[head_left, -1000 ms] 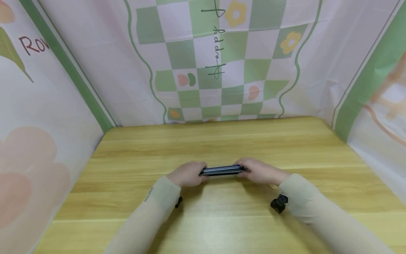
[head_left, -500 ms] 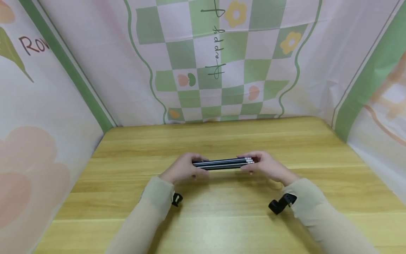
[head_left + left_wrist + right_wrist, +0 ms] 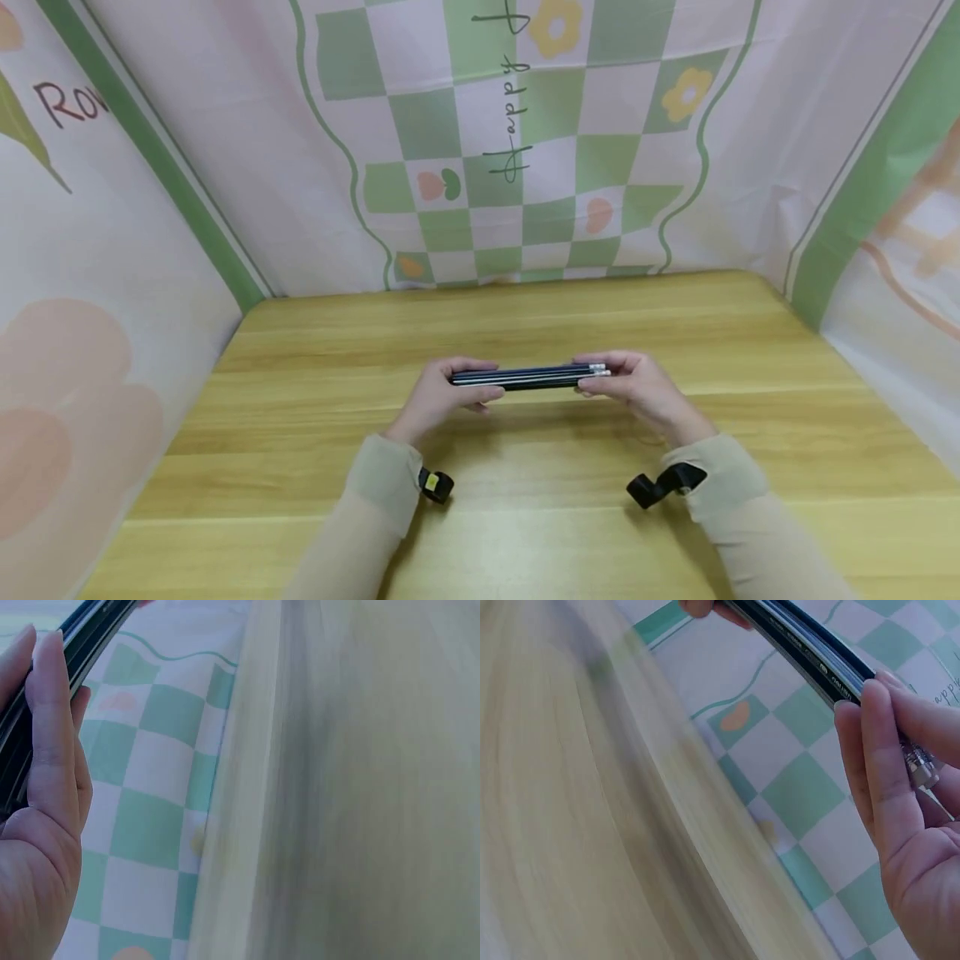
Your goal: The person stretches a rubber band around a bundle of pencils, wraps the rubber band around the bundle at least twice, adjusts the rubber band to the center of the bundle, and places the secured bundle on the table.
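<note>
Several dark pencils (image 3: 536, 377) lie side by side in a bundle, held level between both hands above the wooden table. White eraser tips with metal ferrules stick out at the right end. My left hand (image 3: 442, 396) grips the left end, its thumb along the near side and fingers behind; that end of the pencils is hidden in the palm. Around the eraser end, my right hand (image 3: 645, 390) pinches the bundle between thumb and fingers. The right wrist view shows pale printing on one of the pencil barrels (image 3: 802, 649) and the fingertips (image 3: 875, 694) pressing against it.
The wooden table (image 3: 510, 508) stretches under both forearms. A patterned cloth (image 3: 495, 183) with green and white checks hangs behind its far edge, with more printed cloth at both sides. Small black cameras (image 3: 437, 485) are strapped at both wrists.
The pencils have moved up in the head view, away from the body. Both hands have turned and shifted outward along the bundle, and the eraser tips have come into sight.
</note>
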The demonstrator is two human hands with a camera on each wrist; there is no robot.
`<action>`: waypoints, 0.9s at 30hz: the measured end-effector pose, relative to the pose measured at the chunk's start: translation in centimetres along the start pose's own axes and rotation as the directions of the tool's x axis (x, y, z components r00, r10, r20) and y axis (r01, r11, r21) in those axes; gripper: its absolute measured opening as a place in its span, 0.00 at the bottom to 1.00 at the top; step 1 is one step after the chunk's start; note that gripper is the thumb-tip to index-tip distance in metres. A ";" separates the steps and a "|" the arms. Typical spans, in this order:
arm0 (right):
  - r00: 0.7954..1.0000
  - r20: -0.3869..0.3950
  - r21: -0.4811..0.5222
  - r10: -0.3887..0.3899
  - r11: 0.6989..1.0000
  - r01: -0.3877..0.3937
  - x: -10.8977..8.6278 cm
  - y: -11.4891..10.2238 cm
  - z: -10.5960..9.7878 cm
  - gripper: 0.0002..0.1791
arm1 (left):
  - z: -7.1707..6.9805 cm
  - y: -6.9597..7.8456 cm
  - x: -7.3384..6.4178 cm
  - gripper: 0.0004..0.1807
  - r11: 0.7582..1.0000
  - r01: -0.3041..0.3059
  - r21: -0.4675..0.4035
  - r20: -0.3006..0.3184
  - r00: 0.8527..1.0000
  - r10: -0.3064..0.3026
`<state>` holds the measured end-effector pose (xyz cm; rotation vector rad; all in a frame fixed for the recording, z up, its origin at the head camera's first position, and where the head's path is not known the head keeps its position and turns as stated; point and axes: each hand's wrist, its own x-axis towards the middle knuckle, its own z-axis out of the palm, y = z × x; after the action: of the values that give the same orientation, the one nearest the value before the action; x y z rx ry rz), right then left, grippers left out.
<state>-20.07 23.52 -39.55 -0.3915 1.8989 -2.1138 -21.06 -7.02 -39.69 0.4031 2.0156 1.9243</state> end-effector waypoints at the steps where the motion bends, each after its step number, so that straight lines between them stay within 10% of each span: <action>1: 1.000 0.003 0.027 -0.006 1.000 0.006 0.0 0.1 0.1 0.19 | 0.1 -0.1 0.1 0.25 1.000 -0.002 -0.019 -0.002 1.000 0.002; 16: 0.998 -0.038 0.127 -0.054 0.990 0.058 0.2 1.6 0.9 0.16 | 1.1 -1.5 0.2 0.23 0.982 0.023 -0.188 -0.007 1.000 -0.024; 27: 0.986 -0.165 0.002 0.016 1.000 -0.016 0.1 1.7 1.8 0.07 | 1.8 -2.0 0.5 0.20 0.957 0.041 -0.286 -0.041 0.998 -0.056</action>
<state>-19.48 21.59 -41.05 -0.2059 1.9824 -2.1973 -20.68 -5.29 -41.72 0.2331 1.7205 2.1708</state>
